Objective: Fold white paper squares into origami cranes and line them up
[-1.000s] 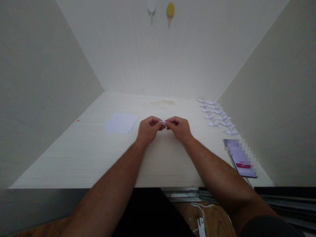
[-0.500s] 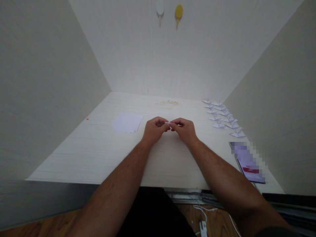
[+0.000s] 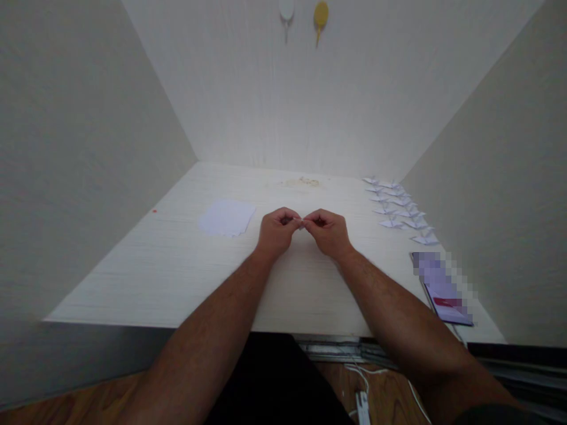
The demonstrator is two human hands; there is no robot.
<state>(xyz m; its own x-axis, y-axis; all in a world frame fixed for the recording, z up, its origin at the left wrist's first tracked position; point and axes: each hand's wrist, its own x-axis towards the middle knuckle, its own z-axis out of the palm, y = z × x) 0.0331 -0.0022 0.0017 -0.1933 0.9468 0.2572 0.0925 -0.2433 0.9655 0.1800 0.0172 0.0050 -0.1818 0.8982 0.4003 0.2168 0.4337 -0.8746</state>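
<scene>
Hidden: the small folded piece of white paper (image 3: 302, 224) shows only as a sliver between the fingertips, so its shape cannot be made out.
Left hand: the left hand (image 3: 277, 231) is curled closed, with thumb and fingertips pinching the paper's left end.
Right hand: the right hand (image 3: 326, 231) is curled the same way and pinches the right end; the two hands' fingertips meet.
Paper's place: over the middle of the pale wood-grain white table (image 3: 177, 265); whether the hands rest on it cannot be told.
Cut off: both arms run out past the bottom edge, which also clips the white plug and thin cable (image 3: 362, 407) on the floor.
Blurred: the flat dark-rimmed phone (image 3: 443, 287) near the table's right front corner has a pixelated screen.
Writing: a red bar shows on the screen; any lettering is unreadable.
Hard to count: the rows of small folded white paper birds (image 3: 401, 209) along the right wall.
Beside the hands: the loose stack of white paper sheets (image 3: 227, 217) lies flat, near the left hand but apart from it.
Edges: walls close the table at left, back and right; the front edge is open.
Open room: there is bare tabletop around the forearms and left of the stack, where a tiny red dot (image 3: 154, 211) sits.
Back wall: a white round hook (image 3: 286, 10) and a yellow round hook (image 3: 321, 14) hang side by side, high up.
</scene>
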